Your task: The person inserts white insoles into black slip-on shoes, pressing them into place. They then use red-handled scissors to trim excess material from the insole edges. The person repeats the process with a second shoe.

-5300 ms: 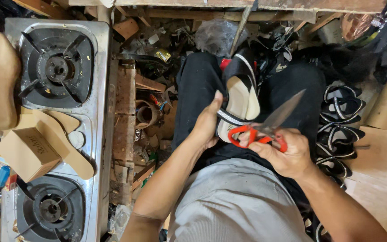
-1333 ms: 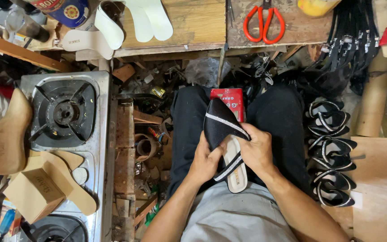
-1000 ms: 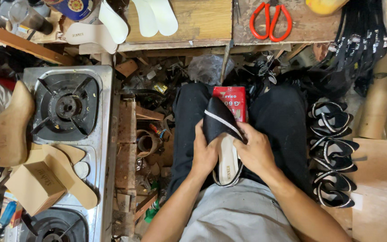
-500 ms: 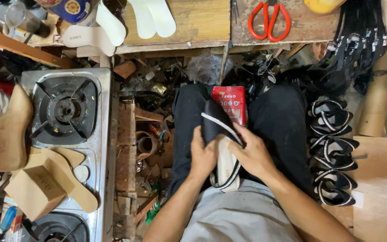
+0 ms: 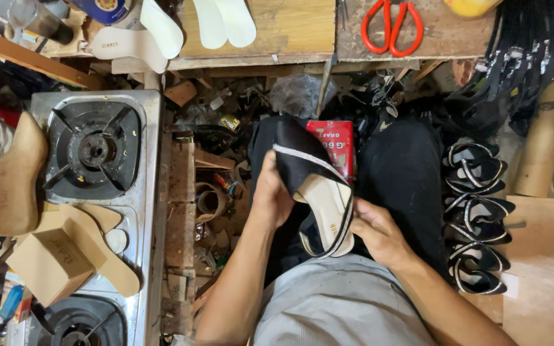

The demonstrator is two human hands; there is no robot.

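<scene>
I hold a black slipper [image 5: 315, 192] with a pale insole over my lap, my left hand [image 5: 269, 200] closed around its upper, my right hand [image 5: 376, 232] pinching the heel edge. I judge I am checking the trimmed edge; next calls for turning it carefully. My fingertips are hidden behind the slipper, and the red tin [image 5: 332, 142] beneath is half covered.

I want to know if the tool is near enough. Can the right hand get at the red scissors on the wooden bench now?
Probably yes, but not at once: the right hand is holding the black shoe. The red scissors lie uncovered on the wooden bench ahead.
</scene>
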